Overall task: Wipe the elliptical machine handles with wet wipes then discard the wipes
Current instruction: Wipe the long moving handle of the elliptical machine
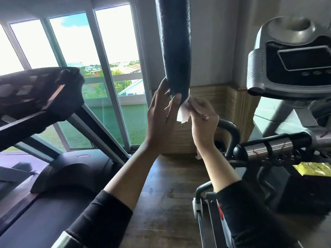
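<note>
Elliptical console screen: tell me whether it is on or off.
Off, apparently: the console screen is dark grey, with no digits or glow visible.

Both arms wear snug black long sleeves (100, 217), pushed up so the forearms are bare. The left hand (159, 113) and right hand (204, 120) are bare too, no gloves. Fabric looks plain and stretchy, cuffs slightly bunched.

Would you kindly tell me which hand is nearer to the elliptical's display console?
Right. The right hand holds the wipe left of and below the console; the left hand is farther left, touching the handle.
</note>
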Demonstrator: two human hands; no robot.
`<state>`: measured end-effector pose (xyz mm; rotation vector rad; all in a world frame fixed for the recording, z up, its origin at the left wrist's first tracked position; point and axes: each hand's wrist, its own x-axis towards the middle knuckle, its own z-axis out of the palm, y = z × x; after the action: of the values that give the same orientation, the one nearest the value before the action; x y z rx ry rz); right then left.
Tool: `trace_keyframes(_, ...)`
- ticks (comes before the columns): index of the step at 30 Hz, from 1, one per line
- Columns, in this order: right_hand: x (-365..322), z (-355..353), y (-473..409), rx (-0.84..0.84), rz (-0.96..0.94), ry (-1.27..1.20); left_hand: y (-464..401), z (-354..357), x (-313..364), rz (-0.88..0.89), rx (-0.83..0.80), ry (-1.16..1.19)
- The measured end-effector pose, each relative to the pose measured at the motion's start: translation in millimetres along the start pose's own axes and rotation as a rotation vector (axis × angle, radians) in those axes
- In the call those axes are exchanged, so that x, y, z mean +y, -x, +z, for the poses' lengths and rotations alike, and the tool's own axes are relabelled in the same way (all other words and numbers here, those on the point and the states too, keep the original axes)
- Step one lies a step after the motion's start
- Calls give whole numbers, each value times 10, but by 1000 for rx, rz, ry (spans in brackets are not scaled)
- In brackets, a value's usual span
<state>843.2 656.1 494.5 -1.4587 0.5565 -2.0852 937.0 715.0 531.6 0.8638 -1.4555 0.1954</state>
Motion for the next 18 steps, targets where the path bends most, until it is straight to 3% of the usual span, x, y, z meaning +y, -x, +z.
trace_keyframes(3, -79, 24, 29, 15, 29, -103, 3, -26, 12, -15, 5, 27)
trace_keyframes(10, 11, -33, 0, -26, 86, 38, -62, -115, 135, 24, 31, 38)
trace_keyframes(18, -419, 59, 15, 1, 1, -185, -123, -187, 280, 24, 30, 80)
